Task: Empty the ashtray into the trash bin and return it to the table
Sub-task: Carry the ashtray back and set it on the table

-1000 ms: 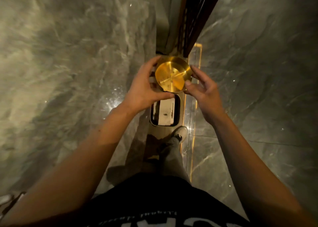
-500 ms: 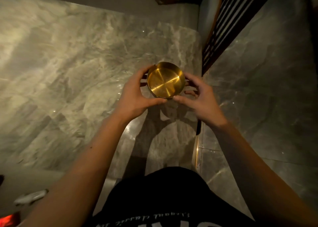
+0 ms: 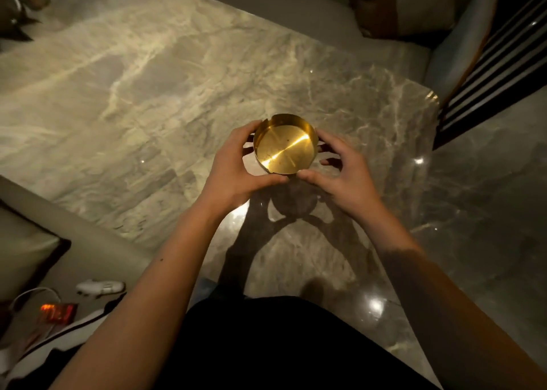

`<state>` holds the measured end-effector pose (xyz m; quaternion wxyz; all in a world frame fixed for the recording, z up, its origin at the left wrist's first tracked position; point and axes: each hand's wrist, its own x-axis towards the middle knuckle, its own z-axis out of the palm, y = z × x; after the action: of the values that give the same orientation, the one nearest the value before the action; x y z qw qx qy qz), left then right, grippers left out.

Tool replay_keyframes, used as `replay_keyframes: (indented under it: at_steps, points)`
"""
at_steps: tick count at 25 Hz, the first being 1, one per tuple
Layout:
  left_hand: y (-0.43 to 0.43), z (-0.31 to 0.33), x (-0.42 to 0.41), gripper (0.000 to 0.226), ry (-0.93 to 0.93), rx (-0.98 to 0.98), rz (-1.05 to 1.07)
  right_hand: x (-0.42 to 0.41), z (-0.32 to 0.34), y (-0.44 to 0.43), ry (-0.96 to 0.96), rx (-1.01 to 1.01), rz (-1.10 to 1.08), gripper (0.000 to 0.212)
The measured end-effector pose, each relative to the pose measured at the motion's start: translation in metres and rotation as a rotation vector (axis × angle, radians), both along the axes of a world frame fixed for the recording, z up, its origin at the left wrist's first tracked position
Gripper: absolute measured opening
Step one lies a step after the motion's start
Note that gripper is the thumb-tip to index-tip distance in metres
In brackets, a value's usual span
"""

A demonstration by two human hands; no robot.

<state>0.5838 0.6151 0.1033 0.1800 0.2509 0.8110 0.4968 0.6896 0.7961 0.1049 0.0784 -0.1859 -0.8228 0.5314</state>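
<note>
Grip: left hand point(image 3: 236, 167) and right hand point(image 3: 340, 170) clamped on opposite walls of ashtray point(image 3: 284, 148), held above marble bench point(image 3: 148, 94). Item: brass-coloured, rigid, probably light, likely slippery; notched rim. Hold by side walls.

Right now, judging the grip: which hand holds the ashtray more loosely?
The right hand: two of its fingers stick out short of the ashtray, while the left hand wraps close against the wall.

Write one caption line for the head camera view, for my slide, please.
Both hands, left hand and right hand, hold the brass ashtray above the marble table.
</note>
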Motion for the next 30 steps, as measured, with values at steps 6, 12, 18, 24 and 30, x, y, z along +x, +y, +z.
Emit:
replay_keyframes:
  at_steps: [6, 12, 18, 24, 30]
  points:
    - [-0.069, -0.009, -0.114, 0.098, -0.008, 0.033, -0.099, -0.096, -0.006, -0.082, 0.011, 0.050, -0.110, 0.076]
    - [-0.133, 0.001, -0.205, 0.105, -0.052, 0.017, -0.166, -0.172, 0.000, -0.156, 0.004, 0.048, -0.179, 0.075]
    - [-0.165, 0.004, -0.231, 0.104, -0.033, -0.007, -0.076, -0.215, 0.001, -0.175, 0.014, 0.057, -0.075, 0.075]
    - [-0.209, 0.011, -0.246, 0.101, -0.005, -0.051, 0.088, -0.260, -0.004, -0.203, 0.039, 0.014, 0.070, 0.075]
    - [-0.289, 0.007, -0.297, 0.100, 0.000, -0.117, 0.202, -0.331, -0.011, -0.277, 0.019, -0.012, 0.197, 0.073]
